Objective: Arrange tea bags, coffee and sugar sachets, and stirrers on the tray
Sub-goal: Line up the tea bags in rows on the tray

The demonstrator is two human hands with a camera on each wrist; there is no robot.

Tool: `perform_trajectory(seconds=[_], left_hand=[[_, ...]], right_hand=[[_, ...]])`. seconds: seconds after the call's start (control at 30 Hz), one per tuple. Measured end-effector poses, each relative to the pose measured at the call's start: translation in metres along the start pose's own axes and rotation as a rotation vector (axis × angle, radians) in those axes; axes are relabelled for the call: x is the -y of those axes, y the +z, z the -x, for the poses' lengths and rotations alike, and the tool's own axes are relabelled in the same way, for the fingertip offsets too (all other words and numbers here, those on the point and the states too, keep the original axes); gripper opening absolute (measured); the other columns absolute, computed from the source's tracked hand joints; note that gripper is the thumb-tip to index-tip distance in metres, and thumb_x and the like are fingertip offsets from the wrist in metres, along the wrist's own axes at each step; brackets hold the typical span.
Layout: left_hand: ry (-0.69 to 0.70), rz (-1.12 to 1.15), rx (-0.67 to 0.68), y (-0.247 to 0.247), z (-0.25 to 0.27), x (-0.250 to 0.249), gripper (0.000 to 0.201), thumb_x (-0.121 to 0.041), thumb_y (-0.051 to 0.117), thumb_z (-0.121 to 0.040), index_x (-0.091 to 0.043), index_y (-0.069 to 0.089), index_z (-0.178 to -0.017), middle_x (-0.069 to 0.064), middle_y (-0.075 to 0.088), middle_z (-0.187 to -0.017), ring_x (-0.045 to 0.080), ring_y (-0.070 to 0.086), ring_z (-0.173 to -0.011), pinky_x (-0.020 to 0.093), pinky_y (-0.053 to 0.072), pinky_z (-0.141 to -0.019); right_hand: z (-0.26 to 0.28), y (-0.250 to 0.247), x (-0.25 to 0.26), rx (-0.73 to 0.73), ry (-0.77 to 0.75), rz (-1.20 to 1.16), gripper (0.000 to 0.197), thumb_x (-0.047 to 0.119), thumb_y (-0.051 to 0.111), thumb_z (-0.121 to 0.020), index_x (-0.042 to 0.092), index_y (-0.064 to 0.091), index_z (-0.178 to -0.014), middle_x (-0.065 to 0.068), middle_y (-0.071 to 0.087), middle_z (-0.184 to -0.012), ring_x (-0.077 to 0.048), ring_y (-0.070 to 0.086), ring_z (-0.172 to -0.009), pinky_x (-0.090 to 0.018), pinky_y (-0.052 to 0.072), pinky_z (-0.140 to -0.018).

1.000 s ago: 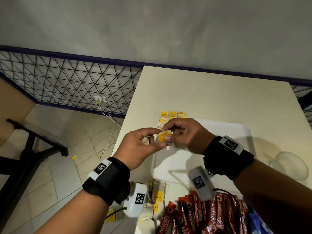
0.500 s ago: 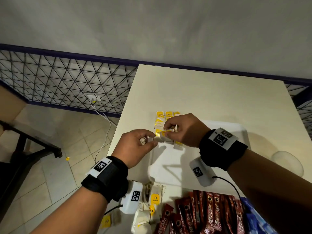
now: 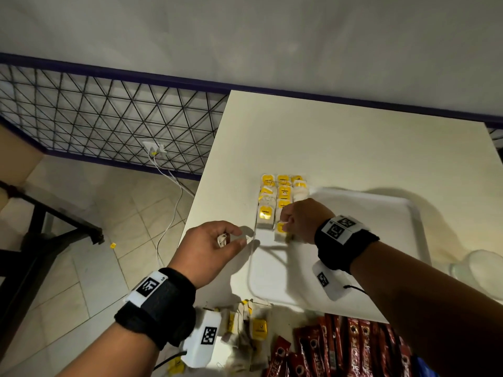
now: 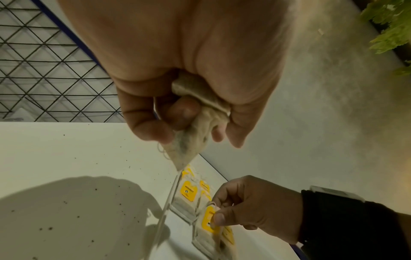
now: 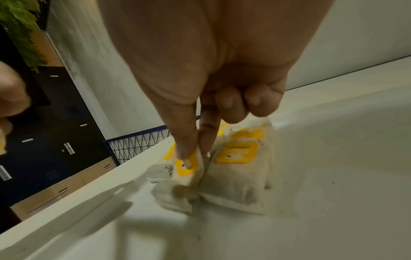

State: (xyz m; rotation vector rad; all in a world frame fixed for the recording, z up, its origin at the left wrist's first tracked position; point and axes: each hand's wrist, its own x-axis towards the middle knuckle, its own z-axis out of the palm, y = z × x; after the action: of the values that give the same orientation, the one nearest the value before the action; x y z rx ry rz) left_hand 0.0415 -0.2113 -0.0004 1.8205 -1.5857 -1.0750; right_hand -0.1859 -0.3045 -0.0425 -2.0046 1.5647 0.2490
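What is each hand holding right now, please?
Left hand: closed round a spare tea bag, held above the table.
Right hand: pinching a yellow-tagged tea bag, setting it into the rows on the tray.

From where I sit, most of the white tray [image 3: 381, 235] lies bare, so a hand can come down anywhere right of the tea-bag rows [image 3: 283, 197] packed into its far-left corner. My right hand [image 3: 302, 220] sits at the near end of those rows, its grip on a tea bag [image 5: 189, 168], closing that corner. My left hand [image 3: 209, 246] hangs over the desk [image 3: 340, 142] just outside the tray's left rim. Near side is crowded: loose tea bags [image 3: 247, 330] and red coffee sachets [image 3: 351, 346] (tightly packed). A glass [image 3: 481, 268] stands off the right rim.
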Motion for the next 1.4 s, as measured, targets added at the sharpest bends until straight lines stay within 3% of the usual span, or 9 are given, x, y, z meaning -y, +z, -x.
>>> perform_trajectory(seconds=[0.3,0.47,0.57,0.67,0.77,0.93,1.13,1.3,1.4], left_hand=[[-0.006,0.023,-0.002,-0.001,0.000,0.002,0.007,-0.030,0.075,-0.081,-0.031,0.071,-0.086,-0.018,0.062,-0.072,0.020,0.056,-0.065,0.010,0.040,-0.057],[-0.033,0.125,0.022,0.003,0.001,0.002,0.004,-0.026,0.075,-0.082,-0.029,0.072,-0.083,-0.027,0.062,-0.071,0.009,0.052,-0.059,0.017,0.046,-0.061],[-0.214,0.574,0.030,0.004,0.004,-0.002,0.010,-0.018,0.068,-0.087,-0.014,0.071,-0.078,-0.002,0.065,-0.074,0.020,0.052,-0.057,0.030,0.050,-0.054],[-0.498,1.242,0.110,0.003,0.007,-0.013,0.045,-0.049,0.049,-0.088,-0.006,0.064,-0.087,0.012,0.064,-0.079,0.023,0.060,-0.057,0.030,0.052,-0.053],[-0.578,1.555,0.148,0.003,0.010,-0.016,0.067,-0.064,0.042,-0.084,-0.001,0.061,-0.100,0.019,0.068,-0.085,0.030,0.066,-0.068,0.034,0.057,-0.066],[-0.567,1.645,0.126,0.012,0.014,-0.024,0.073,-0.063,0.043,-0.084,0.002,0.058,-0.113,0.024,0.066,-0.100,0.036,0.068,-0.079,0.041,0.058,-0.073],[-0.527,1.622,0.166,0.016,0.021,-0.034,0.083,-0.067,0.037,-0.087,0.004,0.052,-0.126,0.024,0.065,-0.111,0.037,0.067,-0.095,0.039,0.054,-0.084],[-0.417,1.583,0.175,0.018,0.031,-0.045,0.077,-0.068,0.029,-0.091,0.004,0.056,-0.105,0.016,0.072,-0.095,0.029,0.072,-0.084,0.031,0.057,-0.072],[-0.371,1.534,0.178,0.020,0.033,-0.048,0.083,-0.069,0.027,-0.090,0.006,0.057,-0.110,0.018,0.071,-0.101,0.027,0.072,-0.088,0.034,0.056,-0.083]], right_hand=[[-0.008,0.000,-0.003,-0.048,0.029,0.055,0.004,0.032,0.062,-0.087,0.028,0.063,-0.090,0.003,0.065,-0.096,-0.022,0.061,-0.090,-0.035,0.053,-0.081],[-0.008,0.004,-0.003,-0.086,0.040,0.050,0.012,0.034,0.063,-0.087,0.027,0.054,-0.089,0.004,0.056,-0.099,-0.023,0.060,-0.096,-0.034,0.050,-0.081],[-0.003,0.001,0.001,-0.156,0.025,0.004,0.021,0.040,0.063,-0.085,0.027,0.050,-0.096,0.005,0.051,-0.100,-0.023,0.059,-0.093,-0.033,0.047,-0.078],[0.011,-0.009,0.015,-0.247,-0.094,-0.134,0.019,0.039,0.064,-0.085,0.026,0.054,-0.093,0.009,0.049,-0.090,-0.017,0.055,-0.084,-0.033,0.047,-0.078],[0.029,-0.015,0.032,-0.376,-0.325,-0.329,0.017,0.035,0.067,-0.081,0.021,0.063,-0.091,0.010,0.056,-0.078,-0.011,0.053,-0.076,-0.037,0.046,-0.084],[0.059,-0.024,0.057,-0.412,-0.621,-0.386,0.018,0.018,0.065,-0.079,0.020,0.070,-0.096,0.012,0.060,-0.080,0.007,0.051,-0.075,-0.009,0.036,-0.070],[0.081,-0.030,0.065,-0.271,-0.642,-0.236,0.038,0.034,0.065,-0.074,0.028,0.068,-0.110,0.007,0.059,-0.100,-0.011,0.059,-0.094,-0.037,0.051,-0.081],[0.089,-0.038,0.070,-0.212,-0.583,-0.079,0.043,0.045,0.066,-0.078,0.032,0.065,-0.119,0.009,0.053,-0.108,-0.007,0.053,-0.085,-0.036,0.050,-0.079],[0.093,-0.042,0.072,-0.217,-0.525,-0.073,0.043,0.050,0.058,-0.085,0.029,0.062,-0.123,0.007,0.052,-0.112,-0.011,0.055,-0.096,-0.035,0.048,-0.083]])
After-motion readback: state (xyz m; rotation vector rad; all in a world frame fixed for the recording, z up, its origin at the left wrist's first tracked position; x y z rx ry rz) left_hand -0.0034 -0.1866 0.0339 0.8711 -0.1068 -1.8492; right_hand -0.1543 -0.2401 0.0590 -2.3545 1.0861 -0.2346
